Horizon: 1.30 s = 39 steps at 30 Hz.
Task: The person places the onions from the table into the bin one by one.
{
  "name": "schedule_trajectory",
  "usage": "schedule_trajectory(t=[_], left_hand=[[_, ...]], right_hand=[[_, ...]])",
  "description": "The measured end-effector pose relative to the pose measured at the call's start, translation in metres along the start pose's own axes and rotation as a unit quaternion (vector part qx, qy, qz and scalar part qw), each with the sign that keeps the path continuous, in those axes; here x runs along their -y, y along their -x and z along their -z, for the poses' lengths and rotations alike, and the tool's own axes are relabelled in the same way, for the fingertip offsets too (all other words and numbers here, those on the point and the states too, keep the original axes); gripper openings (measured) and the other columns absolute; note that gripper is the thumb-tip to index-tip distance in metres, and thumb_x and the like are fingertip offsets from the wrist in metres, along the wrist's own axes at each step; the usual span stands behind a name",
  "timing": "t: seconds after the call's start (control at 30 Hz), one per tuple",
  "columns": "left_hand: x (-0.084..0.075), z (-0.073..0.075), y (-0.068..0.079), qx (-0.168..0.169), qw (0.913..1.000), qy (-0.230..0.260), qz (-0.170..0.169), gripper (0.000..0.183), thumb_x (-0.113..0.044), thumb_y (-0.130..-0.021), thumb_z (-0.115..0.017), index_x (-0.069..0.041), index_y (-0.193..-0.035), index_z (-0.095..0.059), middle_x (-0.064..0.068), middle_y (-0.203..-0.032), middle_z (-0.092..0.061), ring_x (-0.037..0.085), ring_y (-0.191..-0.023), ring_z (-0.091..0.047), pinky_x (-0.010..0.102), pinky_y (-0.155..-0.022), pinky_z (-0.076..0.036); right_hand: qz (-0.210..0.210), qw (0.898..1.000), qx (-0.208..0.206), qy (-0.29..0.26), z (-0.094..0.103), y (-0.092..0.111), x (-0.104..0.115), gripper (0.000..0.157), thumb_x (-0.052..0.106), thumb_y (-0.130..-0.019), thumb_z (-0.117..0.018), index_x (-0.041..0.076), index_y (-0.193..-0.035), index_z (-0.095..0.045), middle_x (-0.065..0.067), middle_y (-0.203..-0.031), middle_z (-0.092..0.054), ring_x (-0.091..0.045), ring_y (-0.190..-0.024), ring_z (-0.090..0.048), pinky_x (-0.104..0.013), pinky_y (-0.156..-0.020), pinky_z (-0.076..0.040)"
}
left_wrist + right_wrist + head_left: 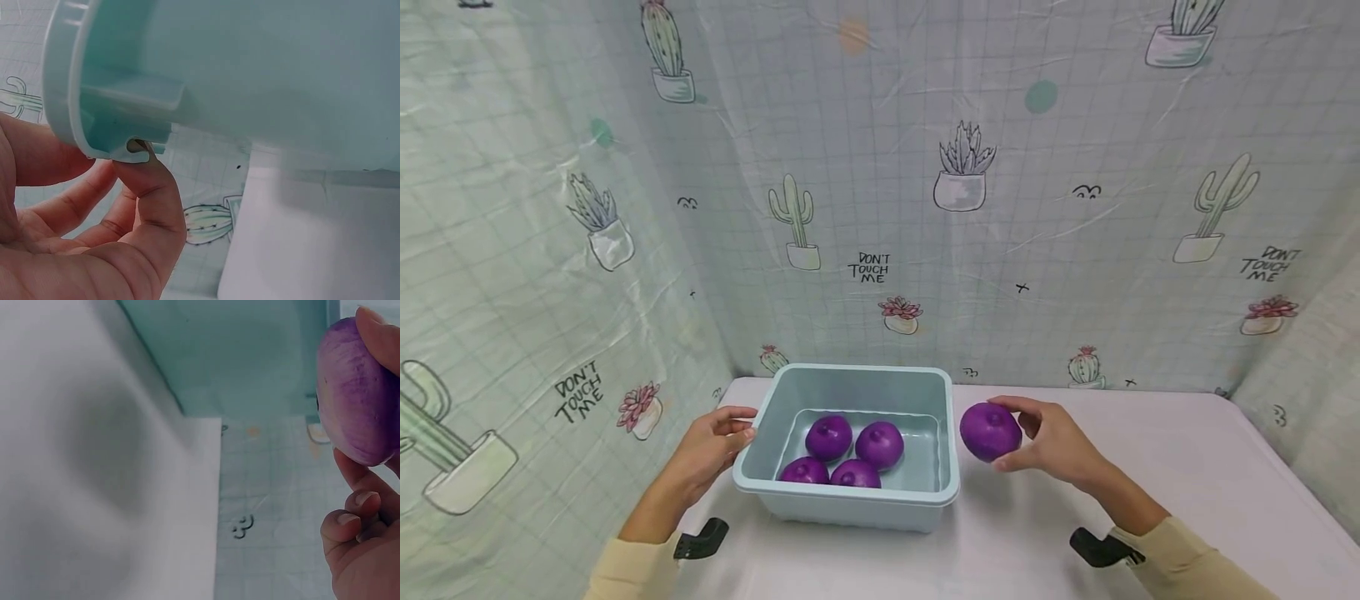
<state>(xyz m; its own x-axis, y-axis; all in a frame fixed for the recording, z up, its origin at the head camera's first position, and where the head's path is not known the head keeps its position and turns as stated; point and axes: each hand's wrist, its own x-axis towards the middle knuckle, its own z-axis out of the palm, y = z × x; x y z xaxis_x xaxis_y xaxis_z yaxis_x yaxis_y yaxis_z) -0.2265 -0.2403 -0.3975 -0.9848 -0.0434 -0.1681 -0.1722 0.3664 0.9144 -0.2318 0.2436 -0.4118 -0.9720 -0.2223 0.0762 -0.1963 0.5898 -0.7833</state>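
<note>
A pale blue plastic bin (850, 517) stands on the white table with several purple onions (880, 445) lying inside it. At its left side my left hand (707, 458) pinches the rim; the left wrist view shows the thumb and a bent finger on the rim's edge (62, 81). Just right of the bin, my right hand (1056, 442) holds another purple onion (990, 432) between thumb and fingers, above the table. In the right wrist view that onion (356, 394) is partly cut off by the frame edge, beside the bin's wall (244, 356).
The white table (1172, 467) stretches to the right of the bin. Behind and on both sides hangs a curtain (1037, 250) printed with cacti, close to the table's back edge. A black strap piece (702, 539) sits at each wrist.
</note>
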Motion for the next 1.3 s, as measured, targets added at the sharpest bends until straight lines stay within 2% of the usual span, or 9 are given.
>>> schedule_trajectory(t=[0.13,0.23,0.5,0.6,0.7,0.83,0.97,1.1,1.3], left_hand=[[0.000,0.000,-0.002,0.000,1.0000,-0.005,-0.003,0.041,-0.014,-0.098,-0.059,-0.005,-0.136,-0.050,0.015,-0.116,-0.061,0.021,-0.098,-0.063,0.035,-0.090,-0.057],[-0.001,0.000,-0.004,0.000,0.9999,-0.011,-0.007,0.040,-0.015,-0.098,-0.059,-0.006,-0.136,-0.050,0.015,-0.116,-0.061,0.021,-0.098,-0.062,0.035,-0.090,-0.057],[-0.002,0.000,-0.006,0.002,0.9999,-0.011,0.000,0.040,-0.014,-0.098,-0.059,-0.006,-0.136,-0.051,0.014,-0.115,-0.060,0.021,-0.098,-0.061,0.033,-0.087,-0.057],[0.000,0.001,-0.006,-0.001,0.9999,-0.014,0.001,0.040,-0.015,-0.098,-0.059,-0.006,-0.136,-0.051,0.013,-0.116,-0.060,0.021,-0.099,-0.061,0.035,-0.089,-0.057],[0.003,0.002,-0.006,-0.003,0.9999,-0.015,0.000,0.040,-0.015,-0.098,-0.060,-0.006,-0.136,-0.051,0.014,-0.117,-0.060,0.022,-0.099,-0.061,0.036,-0.090,-0.057],[0.006,0.003,-0.005,-0.005,0.9999,-0.015,0.000,0.041,-0.017,-0.098,-0.060,-0.007,-0.137,-0.050,0.014,-0.119,-0.060,0.022,-0.101,-0.062,0.036,-0.092,-0.057],[0.010,0.003,-0.004,-0.006,0.9999,-0.013,-0.001,0.043,-0.019,-0.098,-0.060,-0.008,-0.138,-0.050,0.014,-0.121,-0.059,0.022,-0.102,-0.063,0.037,-0.093,-0.056],[0.011,0.003,-0.005,-0.002,1.0000,-0.008,-0.003,0.043,-0.019,-0.098,-0.061,-0.008,-0.138,-0.050,0.015,-0.121,-0.060,0.023,-0.102,-0.063,0.037,-0.093,-0.056],[0.009,0.003,-0.005,0.002,1.0000,-0.005,-0.008,0.042,-0.018,-0.098,-0.060,-0.007,-0.138,-0.050,0.015,-0.120,-0.059,0.022,-0.101,-0.062,0.035,-0.091,-0.056]], right_hand=[[0.017,1.000,0.000,-0.003,0.000,0.001,0.014,0.082,0.034,-0.049,-0.097,0.029,-0.124,-0.065,-0.003,-0.095,-0.063,-0.018,-0.084,-0.048,-0.021,-0.067,-0.040],[0.028,1.000,-0.001,0.006,-0.001,0.002,0.022,0.082,0.035,-0.048,-0.097,0.031,-0.123,-0.065,-0.002,-0.088,-0.058,-0.018,-0.079,-0.046,-0.022,-0.063,-0.038],[0.043,0.999,0.017,0.004,-0.006,-0.002,0.042,0.084,0.034,-0.050,-0.098,0.032,-0.127,-0.064,0.005,-0.120,-0.067,-0.020,-0.100,-0.053,-0.023,-0.078,-0.047],[0.051,0.998,0.031,-0.003,-0.009,-0.006,0.049,0.085,0.036,-0.050,-0.098,0.034,-0.127,-0.063,0.007,-0.123,-0.066,-0.019,-0.103,-0.053,-0.026,-0.081,-0.048],[0.060,0.997,0.040,-0.008,-0.015,-0.010,0.056,0.085,0.036,-0.048,-0.098,0.036,-0.125,-0.064,0.006,-0.112,-0.066,-0.019,-0.095,-0.051,-0.026,-0.074,-0.045],[0.081,0.995,0.055,-0.014,-0.024,-0.015,0.062,0.082,0.032,-0.049,-0.098,0.034,-0.124,-0.065,0.001,-0.093,-0.060,-0.022,-0.081,-0.047,-0.023,-0.061,-0.037],[0.094,0.993,0.073,-0.017,-0.036,-0.019,0.065,0.079,0.030,-0.052,-0.097,0.033,-0.123,-0.065,0.001,-0.088,-0.057,-0.025,-0.076,-0.046,-0.022,-0.058,-0.034],[0.070,0.996,0.063,-0.001,-0.049,-0.019,0.066,0.079,0.036,-0.051,-0.097,0.035,-0.123,-0.065,-0.001,-0.093,-0.055,-0.025,-0.084,-0.047,-0.024,-0.063,-0.037],[0.007,0.999,0.026,0.041,-0.070,-0.013,0.074,0.081,0.039,-0.049,-0.098,0.038,-0.123,-0.065,-0.009,-0.101,-0.051,-0.022,-0.094,-0.046,-0.031,-0.068,-0.043]])
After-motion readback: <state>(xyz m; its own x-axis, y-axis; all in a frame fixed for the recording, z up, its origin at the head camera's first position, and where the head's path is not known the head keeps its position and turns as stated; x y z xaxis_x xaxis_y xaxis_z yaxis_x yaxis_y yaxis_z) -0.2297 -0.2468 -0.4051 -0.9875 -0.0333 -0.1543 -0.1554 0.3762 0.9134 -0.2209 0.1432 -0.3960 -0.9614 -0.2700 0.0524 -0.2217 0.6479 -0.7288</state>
